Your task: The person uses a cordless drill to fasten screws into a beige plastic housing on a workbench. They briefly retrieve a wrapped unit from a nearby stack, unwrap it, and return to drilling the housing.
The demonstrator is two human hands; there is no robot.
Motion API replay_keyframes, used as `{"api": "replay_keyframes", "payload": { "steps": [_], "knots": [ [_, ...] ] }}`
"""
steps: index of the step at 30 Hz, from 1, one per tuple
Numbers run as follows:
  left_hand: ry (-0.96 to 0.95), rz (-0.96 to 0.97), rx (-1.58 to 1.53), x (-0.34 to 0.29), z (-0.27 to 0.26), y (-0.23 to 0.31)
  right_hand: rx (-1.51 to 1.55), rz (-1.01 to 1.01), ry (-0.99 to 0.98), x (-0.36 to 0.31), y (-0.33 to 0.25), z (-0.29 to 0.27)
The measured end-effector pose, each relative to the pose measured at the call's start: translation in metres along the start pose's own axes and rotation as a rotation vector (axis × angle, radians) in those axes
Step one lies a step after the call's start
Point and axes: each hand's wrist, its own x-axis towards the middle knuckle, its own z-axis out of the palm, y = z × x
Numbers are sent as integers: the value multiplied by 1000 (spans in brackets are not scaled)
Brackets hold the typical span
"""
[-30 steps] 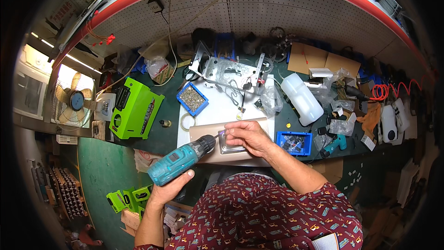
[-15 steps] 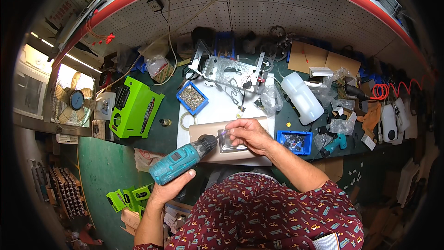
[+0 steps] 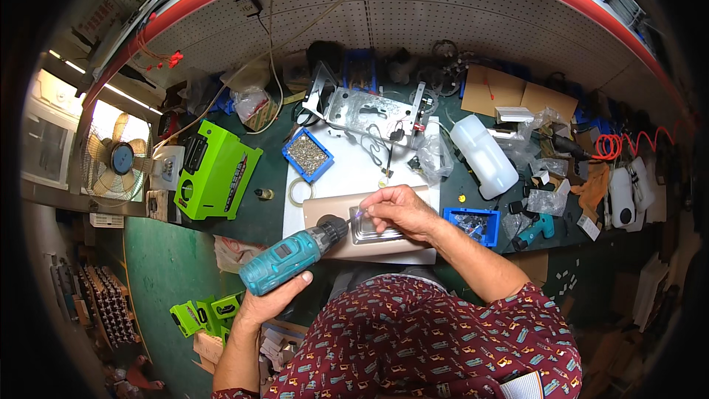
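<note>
A teal cordless drill (image 3: 284, 257) lies in my left hand (image 3: 275, 301), its black chuck (image 3: 332, 229) pointing up and to the right. The hand is closed round it from below, and most of the fingers are hidden under the tool. My right hand (image 3: 399, 211) has its fingertips pinched together close by the tip of the drill bit. What they hold, if anything, is too small to make out. Beneath both lies a beige panel (image 3: 319, 209) with a shiny recessed metal tray (image 3: 366, 235) set into it. The right hand covers part of that recess.
A white sheet (image 3: 354, 170) lies under the panel. Blue bins hold small screws (image 3: 306, 155) and small parts (image 3: 473, 223). A green casing (image 3: 214, 174) stands left, a white plastic tank (image 3: 481, 155) right. Another teal drill (image 3: 538, 230) lies beyond the right bin.
Almost nothing differs. Both hands and the drill keep their places over the panel, with only a very slight shift of the whole picture.
</note>
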Motion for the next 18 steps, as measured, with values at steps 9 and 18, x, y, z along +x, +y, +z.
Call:
{"api": "replay_keyframes", "payload": {
  "steps": [9,18],
  "knots": [
    [-72,-110,-83,6,-10,-18,-286,-27,-82,7,-6,-4],
    [-47,-54,69,22,-13,8,-909,-494,-88,39,-7,7]
  ]
}}
